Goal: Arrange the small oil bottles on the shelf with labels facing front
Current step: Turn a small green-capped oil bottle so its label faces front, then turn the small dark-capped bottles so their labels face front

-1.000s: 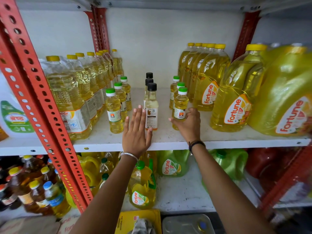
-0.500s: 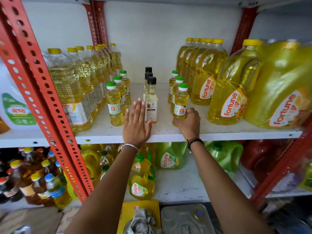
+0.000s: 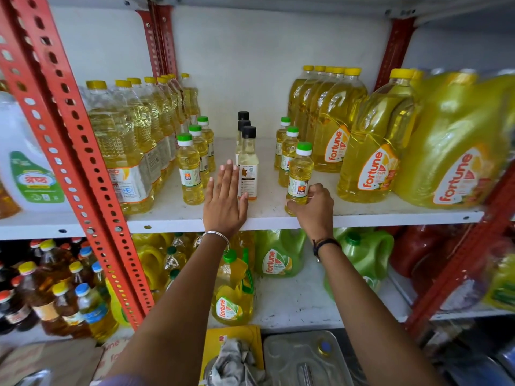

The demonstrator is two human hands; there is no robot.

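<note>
Right hand [image 3: 313, 207]: my fingers clasp green-capped oil bottle [image 3: 299, 174] low, at its base.
Left hand [image 3: 225, 201]: flat, released.
Handling: light, smooth, likely slippery.

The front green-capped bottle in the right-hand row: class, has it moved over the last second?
Yes. The front green-capped bottle, held by the right hand, has come forward toward the shelf edge, opening a gap from the bottle behind.

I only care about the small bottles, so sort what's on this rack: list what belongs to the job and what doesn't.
Job:
right hand gripping front green-capped bottle
left hand, flat beside black-capped bottle
left green-capped row

Not the job:
large Fortune jugs
tall yellow-capped bottles
lower-shelf bottles
</note>
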